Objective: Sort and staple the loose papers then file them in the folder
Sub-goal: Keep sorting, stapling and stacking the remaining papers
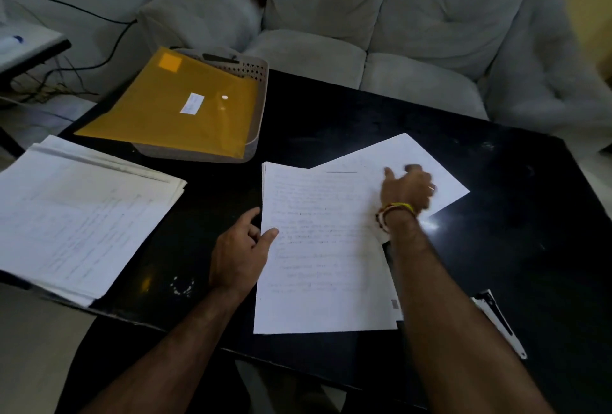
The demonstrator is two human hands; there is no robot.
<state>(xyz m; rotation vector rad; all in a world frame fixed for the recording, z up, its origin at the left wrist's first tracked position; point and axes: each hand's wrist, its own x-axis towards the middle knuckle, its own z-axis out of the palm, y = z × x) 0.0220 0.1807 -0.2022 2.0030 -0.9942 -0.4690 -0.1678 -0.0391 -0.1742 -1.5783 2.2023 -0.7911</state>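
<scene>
The left hand [241, 256] rests loosely open, steadying the paper stack [326, 258] at the table's near edge; the right hand [405, 190], fingers curled, slides a skewed sheet [407, 155].

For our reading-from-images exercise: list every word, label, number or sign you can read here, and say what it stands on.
No text can be read.
Sheet under both hands: handwritten lines, too blurred.
Left paper stack: faint writing, too blurred.
White label on the yellow folder: print too small.
Orange sticky note on the folder: looks blank.
</scene>
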